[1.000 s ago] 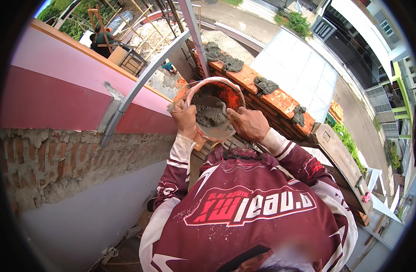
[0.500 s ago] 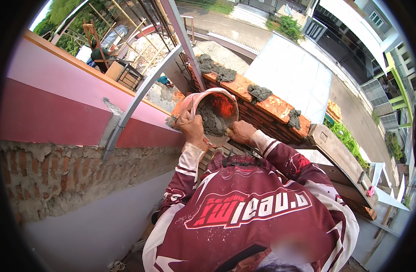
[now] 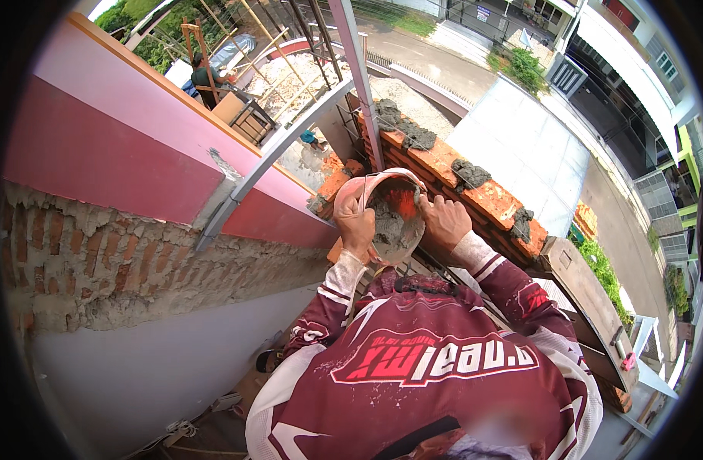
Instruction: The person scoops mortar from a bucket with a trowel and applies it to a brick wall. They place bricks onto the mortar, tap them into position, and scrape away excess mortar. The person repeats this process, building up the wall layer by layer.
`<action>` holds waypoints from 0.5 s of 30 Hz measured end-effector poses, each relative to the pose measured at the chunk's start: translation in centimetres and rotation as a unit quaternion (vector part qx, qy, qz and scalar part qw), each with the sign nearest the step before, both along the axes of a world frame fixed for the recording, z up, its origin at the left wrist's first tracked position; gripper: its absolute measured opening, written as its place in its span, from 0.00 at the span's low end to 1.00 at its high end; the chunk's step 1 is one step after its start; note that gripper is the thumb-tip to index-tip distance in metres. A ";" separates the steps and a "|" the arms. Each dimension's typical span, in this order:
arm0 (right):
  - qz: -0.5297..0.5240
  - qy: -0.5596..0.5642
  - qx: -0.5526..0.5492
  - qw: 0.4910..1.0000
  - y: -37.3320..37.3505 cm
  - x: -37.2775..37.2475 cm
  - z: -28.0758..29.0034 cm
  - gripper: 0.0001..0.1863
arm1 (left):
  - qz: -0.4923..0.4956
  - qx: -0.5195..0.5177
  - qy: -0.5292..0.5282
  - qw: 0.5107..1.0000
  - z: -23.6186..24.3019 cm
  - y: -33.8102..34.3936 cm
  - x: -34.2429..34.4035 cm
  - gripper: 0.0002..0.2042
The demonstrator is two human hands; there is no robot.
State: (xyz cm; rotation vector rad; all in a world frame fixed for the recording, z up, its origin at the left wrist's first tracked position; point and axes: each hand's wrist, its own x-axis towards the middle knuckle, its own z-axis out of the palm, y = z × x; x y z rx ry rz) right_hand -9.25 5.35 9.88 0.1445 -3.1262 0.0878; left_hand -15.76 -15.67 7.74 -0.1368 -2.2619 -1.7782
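Observation:
A pale pinkish bucket (image 3: 355,188) is tipped so that its mouth faces me. Wet grey mortar (image 3: 391,230) lies inside, and the inner wall shows reddish-orange at the top. My left hand (image 3: 357,230) is closed on the bucket's left rim. Opposite it, my right hand (image 3: 445,222) is closed at the right rim, with its fingertips against the edge. Whether it also holds a tool cannot be made out. Just beyond the bucket runs an orange-red brick wall (image 3: 443,159), with dark mortar lumps (image 3: 471,175) spaced along its top.
A grey metal post (image 3: 351,61) rises by the wall, with a curved metal bar (image 3: 271,162) beside it. To the left stands a pink and maroon wall (image 3: 121,165) over rough brickwork. A wooden board (image 3: 585,307) lies at right. Another person (image 3: 206,77) is far off at upper left.
My right hand has moved from the lower right of the bucket's mouth up to its right rim. The view has shifted, so the surroundings appear farther right and lower.

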 end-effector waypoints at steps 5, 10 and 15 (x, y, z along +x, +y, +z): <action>-0.005 -0.226 -0.280 0.933 -0.5 0.2 -3.2 0.15 | 0.005 0.068 0.008 0.998 0.9 -0.1 -0.6 0.14; -0.028 -0.351 -0.560 0.750 -1.6 1.0 -2.5 0.15 | -0.036 0.157 -0.045 0.986 0.8 -3.0 -3.0 0.15; 0.105 -0.030 -0.186 0.976 -2.4 2.2 -0.3 0.15 | 0.006 0.167 -0.053 0.984 -0.1 -4.0 -2.4 0.15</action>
